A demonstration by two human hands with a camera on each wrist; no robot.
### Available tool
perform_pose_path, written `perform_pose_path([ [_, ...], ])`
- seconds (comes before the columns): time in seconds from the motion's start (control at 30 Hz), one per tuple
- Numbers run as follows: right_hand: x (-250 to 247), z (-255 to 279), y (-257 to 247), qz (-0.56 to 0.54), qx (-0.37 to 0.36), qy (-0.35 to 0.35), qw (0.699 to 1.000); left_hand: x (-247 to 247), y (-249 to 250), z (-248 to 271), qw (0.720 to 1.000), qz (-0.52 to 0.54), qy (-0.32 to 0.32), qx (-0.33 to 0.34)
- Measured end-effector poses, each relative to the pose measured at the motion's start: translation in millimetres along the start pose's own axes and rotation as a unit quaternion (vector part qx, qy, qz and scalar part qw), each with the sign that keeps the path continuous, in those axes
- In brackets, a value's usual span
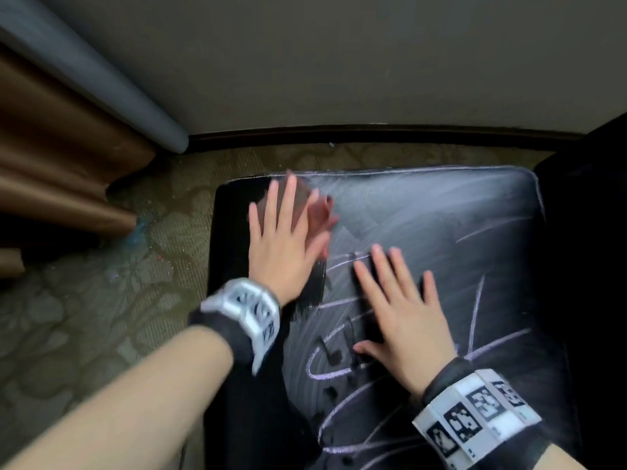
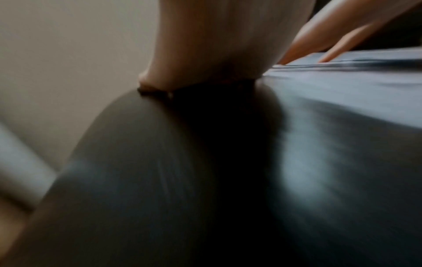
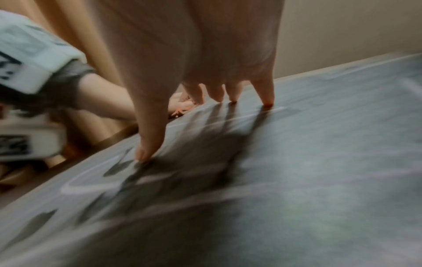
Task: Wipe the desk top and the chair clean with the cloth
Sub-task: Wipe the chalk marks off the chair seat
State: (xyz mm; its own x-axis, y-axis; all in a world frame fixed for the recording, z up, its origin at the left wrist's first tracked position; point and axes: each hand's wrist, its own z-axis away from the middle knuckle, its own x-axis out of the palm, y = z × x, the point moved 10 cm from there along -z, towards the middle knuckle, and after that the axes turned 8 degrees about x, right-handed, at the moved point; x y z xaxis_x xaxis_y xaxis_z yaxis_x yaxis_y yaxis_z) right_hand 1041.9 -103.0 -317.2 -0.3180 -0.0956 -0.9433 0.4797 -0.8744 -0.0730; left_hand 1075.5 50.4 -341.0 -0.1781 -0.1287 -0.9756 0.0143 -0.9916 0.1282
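Head view: left hand presses cloth flat-fingered to wipe the chalky chair; right hand, fingers spread, steadies it.

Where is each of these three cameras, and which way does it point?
Head: looks down on the black padded chair seat; both forearms, left hand flat on a pinkish cloth, right hand spread.
Left wrist: low behind the left hand, facing along the seat.
Right wrist: behind the right hand, fingertips touching chalky scribbles.
Shared: seat, both hands.
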Motion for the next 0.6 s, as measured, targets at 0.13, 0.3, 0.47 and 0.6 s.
perform_pose_path([
  [0.13,6.2,-0.3,28.9,0.021,0.01,-0.026,0.999,-1.7,-10.4,-58.4,0.999,0.023,-0.036,-0.03],
  [0.3,-10.9,-7.4,35.5,-0.059,0.017,0.009,0.998,4.6,57.8,2.4,1.0,0.002,0.0,0.026],
  [0.47,-60.3,-20.5,16.3,-0.158,-0.013,0.168,0.973,-20.2,58.2,21.5,0.955,0.291,0.048,0.029],
  [0.6,-30.7,-35.4,-36.7,-0.076,-0.072,0.093,0.99,-35.8,-18.1,-0.8,0.941,0.324,0.068,-0.07],
])
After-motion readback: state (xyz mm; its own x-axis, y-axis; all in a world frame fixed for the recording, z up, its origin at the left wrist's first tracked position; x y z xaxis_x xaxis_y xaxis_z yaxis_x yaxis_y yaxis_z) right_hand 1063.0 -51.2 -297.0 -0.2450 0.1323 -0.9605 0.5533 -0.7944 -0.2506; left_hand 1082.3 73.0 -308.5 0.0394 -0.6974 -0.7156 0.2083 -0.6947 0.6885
